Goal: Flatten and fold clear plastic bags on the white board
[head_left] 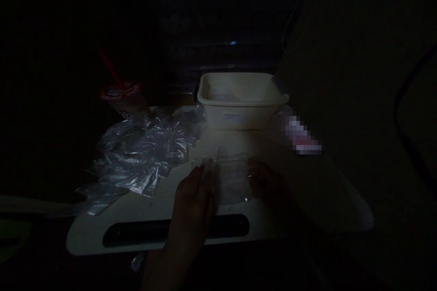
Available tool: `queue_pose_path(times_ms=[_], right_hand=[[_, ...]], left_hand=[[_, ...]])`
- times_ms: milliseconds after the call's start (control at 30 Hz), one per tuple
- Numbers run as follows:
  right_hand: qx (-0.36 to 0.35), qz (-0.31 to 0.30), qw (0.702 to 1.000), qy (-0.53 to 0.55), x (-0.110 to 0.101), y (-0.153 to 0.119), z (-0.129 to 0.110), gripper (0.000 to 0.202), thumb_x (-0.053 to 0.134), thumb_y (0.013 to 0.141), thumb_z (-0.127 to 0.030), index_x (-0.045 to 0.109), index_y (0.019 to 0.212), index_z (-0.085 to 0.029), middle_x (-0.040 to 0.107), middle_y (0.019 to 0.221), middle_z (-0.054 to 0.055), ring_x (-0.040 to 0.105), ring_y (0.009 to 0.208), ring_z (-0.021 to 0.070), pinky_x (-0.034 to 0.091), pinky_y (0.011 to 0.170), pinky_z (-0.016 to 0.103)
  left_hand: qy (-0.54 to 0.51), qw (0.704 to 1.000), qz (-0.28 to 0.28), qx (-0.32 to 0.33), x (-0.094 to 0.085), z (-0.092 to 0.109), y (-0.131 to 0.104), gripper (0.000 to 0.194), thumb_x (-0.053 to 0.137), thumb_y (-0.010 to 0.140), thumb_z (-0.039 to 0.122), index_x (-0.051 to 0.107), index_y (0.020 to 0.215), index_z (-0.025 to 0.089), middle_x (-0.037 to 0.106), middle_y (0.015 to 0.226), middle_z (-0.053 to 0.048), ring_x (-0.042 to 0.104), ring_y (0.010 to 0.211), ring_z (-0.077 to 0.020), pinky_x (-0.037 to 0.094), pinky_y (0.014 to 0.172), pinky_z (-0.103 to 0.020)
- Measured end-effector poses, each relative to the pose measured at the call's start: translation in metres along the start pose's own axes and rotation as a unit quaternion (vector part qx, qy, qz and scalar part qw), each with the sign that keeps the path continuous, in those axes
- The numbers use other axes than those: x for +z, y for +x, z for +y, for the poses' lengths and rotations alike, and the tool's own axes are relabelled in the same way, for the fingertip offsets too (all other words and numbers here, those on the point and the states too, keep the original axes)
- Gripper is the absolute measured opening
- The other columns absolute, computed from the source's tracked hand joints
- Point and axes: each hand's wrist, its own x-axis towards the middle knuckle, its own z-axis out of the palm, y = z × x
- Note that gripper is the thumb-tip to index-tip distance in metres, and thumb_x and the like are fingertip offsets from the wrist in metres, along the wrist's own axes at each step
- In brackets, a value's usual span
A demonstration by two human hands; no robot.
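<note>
I see a clear plastic piece (234, 182) lying on the white table (92, 236).
In my head view, crumpled plastic (136, 154) partly hides a cup (128, 105); a tub (235, 116) stands beyond. Left hand (194, 188) and shadowed right hand (268, 181) flank the piece; I can't tell whether either grips. Pixelation masks an object (302, 136) at right.

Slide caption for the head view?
Dim light: left hand and right hand at clear plastic on a white table, pale tub beyond.
</note>
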Motion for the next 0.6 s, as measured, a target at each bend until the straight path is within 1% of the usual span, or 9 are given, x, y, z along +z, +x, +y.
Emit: queue_pose_path(times_ms=[100, 167, 267, 333, 400, 500, 533, 600], right_hand=[[-0.012, -0.002, 1.0, -0.024, -0.001, 0.0, 0.0, 0.034, 0.044, 0.065, -0.021, 0.048, 0.099, -0.018, 0.056, 0.071, -0.001, 0.052, 0.05, 0.0074, 0.043, 0.047, 0.019], [-0.012, -0.008, 0.999, -0.037, -0.002, 0.001, 0.0, 0.033, 0.043, 0.066, -0.02, 0.047, 0.099, -0.017, 0.055, 0.072, -0.001, 0.052, 0.05, 0.0069, 0.043, 0.047, 0.019], [-0.016, -0.007, 0.998, -0.057, -0.003, 0.001, 0.0, 0.031, 0.043, 0.066, -0.019, 0.048, 0.096, -0.017, 0.055, 0.07, -0.001, 0.053, 0.053, 0.0072, 0.043, 0.049, 0.018], [-0.022, -0.002, 0.998, -0.065, -0.003, 0.001, 0.001, 0.03, 0.043, 0.066, -0.018, 0.049, 0.095, -0.017, 0.055, 0.07, -0.001, 0.052, 0.052, 0.0071, 0.043, 0.049, 0.018], [-0.025, -0.003, 0.998, -0.065, -0.002, 0.001, 0.001, 0.029, 0.043, 0.067, -0.019, 0.049, 0.095, -0.017, 0.054, 0.07, -0.001, 0.052, 0.051, 0.0071, 0.042, 0.048, 0.018], [-0.029, 0.009, 0.997, -0.067, -0.001, 0.0, 0.001, 0.027, 0.042, 0.068, -0.02, 0.05, 0.094, -0.018, 0.055, 0.07, -0.001, 0.052, 0.051, 0.0078, 0.043, 0.048, 0.019], [-0.031, 0.016, 0.997, -0.069, -0.001, 0.0, 0.001, 0.027, 0.042, 0.068, -0.02, 0.05, 0.093, -0.018, 0.055, 0.07, -0.001, 0.052, 0.051, 0.008, 0.043, 0.048, 0.019], [-0.037, 0.025, 0.997, -0.07, 0.0, 0.0, 0.001, 0.026, 0.043, 0.067, -0.02, 0.051, 0.092, -0.018, 0.055, 0.07, -0.001, 0.052, 0.051, 0.0079, 0.043, 0.048, 0.019]], left_hand=[[0.056, 0.995, -0.074, 0.039, 0.003, 0.0, 0.004, 0.041, 0.029, 0.082, 0.023, 0.031, 0.121, 0.01, 0.035, 0.126, -0.013, 0.027, 0.117, -0.0243, 0.027, 0.091, -0.047], [0.073, 0.989, -0.118, 0.047, 0.005, -0.001, 0.008, 0.044, 0.027, 0.082, 0.026, 0.026, 0.123, 0.009, 0.031, 0.129, -0.012, 0.023, 0.119, -0.0234, 0.023, 0.093, -0.047], [0.079, 0.984, -0.153, 0.048, 0.007, -0.005, 0.011, 0.044, 0.024, 0.083, 0.027, 0.026, 0.123, 0.01, 0.03, 0.13, -0.011, 0.02, 0.12, -0.0221, 0.019, 0.095, -0.046], [0.066, 0.985, -0.156, 0.039, 0.005, -0.009, 0.011, 0.044, 0.023, 0.083, 0.026, 0.026, 0.124, 0.011, 0.029, 0.13, -0.011, 0.02, 0.12, -0.022, 0.018, 0.094, -0.046], [0.043, 0.99, -0.134, -0.005, 0.0, -0.011, 0.008, 0.042, 0.025, 0.082, 0.027, 0.03, 0.122, 0.012, 0.034, 0.127, -0.012, 0.026, 0.117, -0.0227, 0.022, 0.092, -0.045], [-0.006, 0.99, -0.087, -0.115, -0.01, -0.011, 0.002, 0.037, 0.029, 0.081, 0.03, 0.044, 0.112, 0.017, 0.05, 0.112, -0.01, 0.042, 0.104, -0.0239, 0.031, 0.084, -0.044], [-0.031, 0.986, -0.081, -0.145, -0.012, -0.01, 0.0, 0.035, 0.03, 0.08, 0.031, 0.047, 0.108, 0.018, 0.054, 0.105, -0.008, 0.046, 0.098, -0.0235, 0.034, 0.08, -0.043], [-0.094, 0.975, -0.084, -0.183, -0.014, -0.008, -0.003, 0.032, 0.034, 0.078, 0.031, 0.051, 0.103, 0.02, 0.059, 0.095, -0.006, 0.052, 0.088, -0.0215, 0.039, 0.074, -0.039]])
